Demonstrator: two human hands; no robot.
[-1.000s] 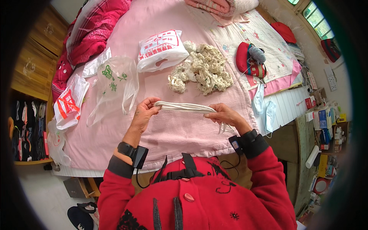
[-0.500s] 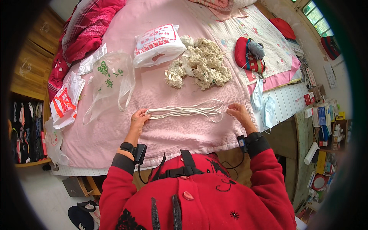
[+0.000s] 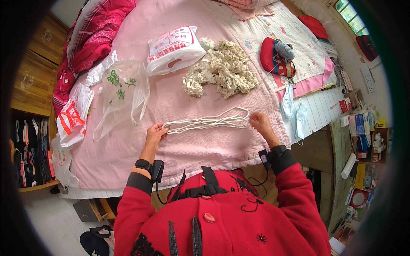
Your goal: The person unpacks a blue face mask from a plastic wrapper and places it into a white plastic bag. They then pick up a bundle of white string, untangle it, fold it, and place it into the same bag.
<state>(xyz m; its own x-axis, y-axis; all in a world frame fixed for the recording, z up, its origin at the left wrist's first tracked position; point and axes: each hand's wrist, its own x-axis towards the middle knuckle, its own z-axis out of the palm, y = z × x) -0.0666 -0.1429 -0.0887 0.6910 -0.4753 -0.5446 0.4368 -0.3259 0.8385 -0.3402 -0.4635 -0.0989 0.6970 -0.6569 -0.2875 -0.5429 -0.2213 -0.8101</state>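
1. Left hand pinches, between thumb and fingers, the left end of the white cord loops, which lie near the front edge of the pink surface.
2. Right hand has its fingers at the loops' right end, near the front right corner; whether they pinch, I cannot tell.
3. Near the left edge lies a red-printed bag.
4. Next comes a clear bag, then a full white bag, farther from the front edge.
5. Cream yarn heap is just beside it, toward the right edge.
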